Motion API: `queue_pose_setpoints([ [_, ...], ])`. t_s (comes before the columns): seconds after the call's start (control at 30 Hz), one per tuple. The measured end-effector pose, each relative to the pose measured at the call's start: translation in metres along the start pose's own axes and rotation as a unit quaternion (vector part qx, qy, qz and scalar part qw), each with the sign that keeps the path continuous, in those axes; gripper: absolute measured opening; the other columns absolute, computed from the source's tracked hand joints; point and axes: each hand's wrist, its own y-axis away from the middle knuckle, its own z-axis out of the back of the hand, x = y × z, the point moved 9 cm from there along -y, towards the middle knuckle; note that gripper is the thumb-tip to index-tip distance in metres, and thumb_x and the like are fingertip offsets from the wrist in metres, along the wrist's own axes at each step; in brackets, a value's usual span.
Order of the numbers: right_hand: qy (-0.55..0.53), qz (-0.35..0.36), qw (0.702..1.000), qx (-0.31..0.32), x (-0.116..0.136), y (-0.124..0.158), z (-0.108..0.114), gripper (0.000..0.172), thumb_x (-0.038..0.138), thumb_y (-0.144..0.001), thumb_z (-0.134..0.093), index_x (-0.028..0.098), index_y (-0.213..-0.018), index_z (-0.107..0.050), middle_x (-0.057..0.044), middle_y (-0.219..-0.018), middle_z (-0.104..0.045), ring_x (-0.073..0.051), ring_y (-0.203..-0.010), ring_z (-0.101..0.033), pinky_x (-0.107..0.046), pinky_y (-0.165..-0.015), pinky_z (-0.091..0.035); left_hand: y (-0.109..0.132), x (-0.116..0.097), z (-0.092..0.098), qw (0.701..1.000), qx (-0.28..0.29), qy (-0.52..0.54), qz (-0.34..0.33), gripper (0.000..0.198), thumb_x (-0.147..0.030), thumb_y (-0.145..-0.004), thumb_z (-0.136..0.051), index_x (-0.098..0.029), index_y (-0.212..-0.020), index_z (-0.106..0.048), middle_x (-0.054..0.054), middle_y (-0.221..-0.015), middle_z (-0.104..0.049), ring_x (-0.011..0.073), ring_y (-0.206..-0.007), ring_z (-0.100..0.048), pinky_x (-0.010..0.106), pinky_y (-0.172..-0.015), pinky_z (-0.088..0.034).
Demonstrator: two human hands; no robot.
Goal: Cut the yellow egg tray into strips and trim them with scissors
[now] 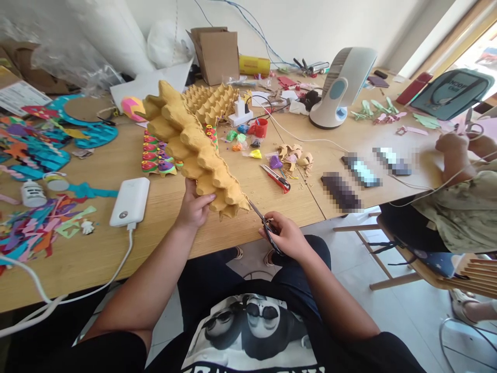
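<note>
My left hand (194, 206) grips the lower edge of a yellow-brown egg carton tray (198, 147), held up tilted above the table. In my right hand (286, 234) is a pair of dark scissors (267, 224), fingers in the handles. The scissor blades reach the tray's lower right corner; how far apart they are I cannot tell. Behind the tray stand small painted egg-cup figures (150, 153) in red, green and purple. Cut carton pieces (295, 158) lie to the right, near a red utility knife (275, 178).
A white power bank (130, 202) with a cable lies left, beside colourful paper scraps (50, 225). Another egg tray (212, 103), a red cup (258, 128) and a white fan (341, 88) stand farther back. At right, a co-worker's hands (452, 147) hold scissors (471, 124).
</note>
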Motion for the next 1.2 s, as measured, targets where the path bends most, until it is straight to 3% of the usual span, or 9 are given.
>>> queue_pose_setpoints([
  [0.27, 0.063, -0.012, 0.998, -0.023, 0.006, -0.002, 0.0, 0.04, 0.06, -0.099, -0.08, 0.026, -0.121, -0.076, 0.002, -0.079, -0.072, -0.021, -0.074, -0.064, -0.031, -0.07, -0.039, 0.006, -0.01, -0.011, 1.0, -0.001, -0.007, 0.003, 0.106, -0.022, -0.066, -0.106, -0.054, -0.159, -0.067, -0.003, -0.152, -0.08, 0.032, -0.149, -0.071, 0.051, -0.122, -0.065],
  [0.4, 0.097, -0.024, 0.994, -0.033, 0.004, -0.002, -0.002, 0.033, 0.052, -0.1, -0.084, 0.027, -0.122, -0.079, 0.002, -0.08, -0.075, -0.021, -0.074, -0.066, -0.03, -0.071, -0.038, 0.008, -0.017, -0.015, 1.0, -0.008, -0.028, -0.009, 0.098, -0.022, -0.066, -0.104, -0.049, -0.154, -0.07, -0.002, -0.149, -0.081, 0.0331, -0.152, -0.069, 0.05, -0.124, -0.063],
  [0.6, 0.144, -0.037, 0.988, -0.043, 0.003, -0.005, -0.003, 0.029, 0.045, -0.104, -0.083, 0.028, -0.128, -0.081, -0.001, -0.085, -0.079, -0.022, -0.077, -0.067, -0.03, -0.071, -0.037, 0.009, -0.016, -0.019, 0.999, 0.024, -0.035, -0.013, 0.086, -0.028, -0.071, -0.107, -0.044, -0.149, -0.076, -0.002, -0.144, -0.082, 0.0373, -0.16, -0.063, 0.048, -0.121, -0.061],
  [0.83, 0.138, -0.024, 0.99, -0.022, 0.006, -0.009, 0.0, 0.024, 0.043, -0.105, -0.082, 0.027, -0.123, -0.082, 0.0, -0.085, -0.078, -0.021, -0.076, -0.065, -0.029, -0.071, -0.038, 0.01, -0.013, -0.016, 1.0, -0.002, -0.022, 0.0, 0.101, -0.02, -0.068, -0.102, -0.049, -0.158, -0.068, 0.0, -0.151, -0.08, 0.0327, -0.152, -0.07, 0.047, -0.121, -0.063],
  [1.2, 0.124, 0.001, 0.992, -0.012, 0.008, -0.01, -0.001, 0.021, 0.037, -0.103, -0.083, 0.028, -0.123, -0.083, -0.001, -0.088, -0.081, -0.021, -0.076, -0.067, -0.029, -0.073, -0.043, 0.007, -0.008, -0.006, 1.0, -0.022, -0.001, -0.002, 0.088, -0.02, -0.064, -0.103, -0.045, -0.145, -0.077, -0.003, -0.147, -0.083, 0.0259, -0.14, -0.075, 0.034, -0.112, -0.066],
])
